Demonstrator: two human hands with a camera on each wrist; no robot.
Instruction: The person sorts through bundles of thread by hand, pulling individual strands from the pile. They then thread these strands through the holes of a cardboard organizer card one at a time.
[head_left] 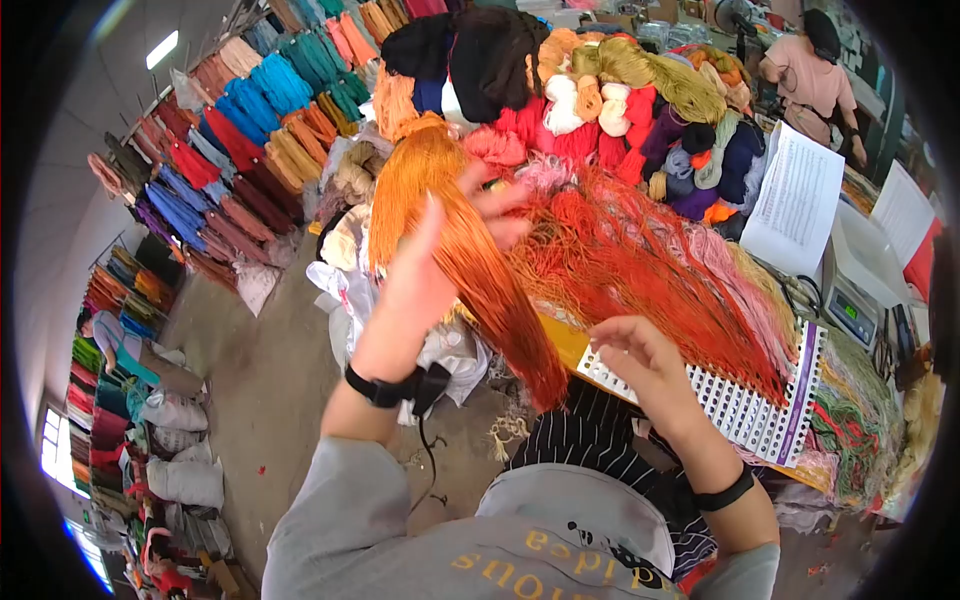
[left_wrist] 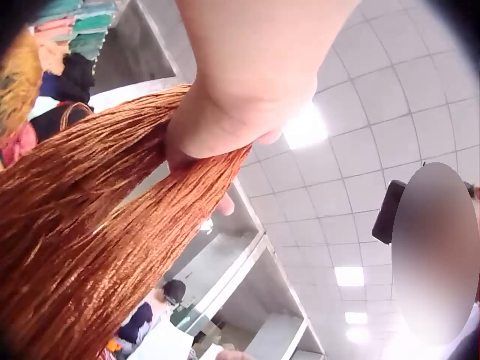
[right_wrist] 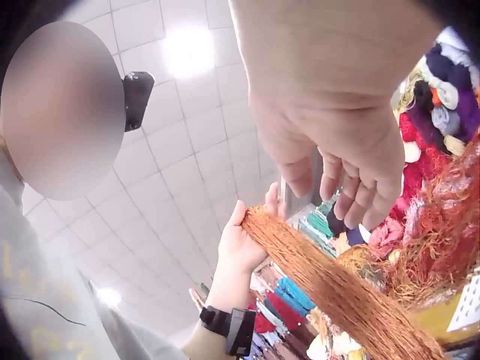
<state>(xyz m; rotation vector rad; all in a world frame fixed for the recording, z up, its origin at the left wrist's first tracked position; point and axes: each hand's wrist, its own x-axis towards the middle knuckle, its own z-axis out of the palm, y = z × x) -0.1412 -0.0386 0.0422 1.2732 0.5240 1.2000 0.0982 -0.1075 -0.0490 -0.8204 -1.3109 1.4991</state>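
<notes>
A long rust-orange yarn skein (head_left: 515,320) hangs from my raised left hand (head_left: 425,270). In the left wrist view, the strands of the skein (left_wrist: 112,195) pass through the grip and fan out to the left. Seen from the right wrist, the left hand (right_wrist: 244,244) holds one end of it, thumb and fingers on either side. My right hand (head_left: 650,370) hovers over the front edge of the table, apart from the skein and holding nothing. Its fingers (right_wrist: 360,199) hang loosely curled in the right wrist view.
Loose red and orange threads (head_left: 640,260) cover the table beside a white perforated strip (head_left: 730,400). Piled yarn (head_left: 600,110) stands behind. Paper sheets (head_left: 790,200) and a digital scale (head_left: 850,300) are at the right. Yarn racks (head_left: 270,90) line the left; another person (head_left: 810,75) is at the back.
</notes>
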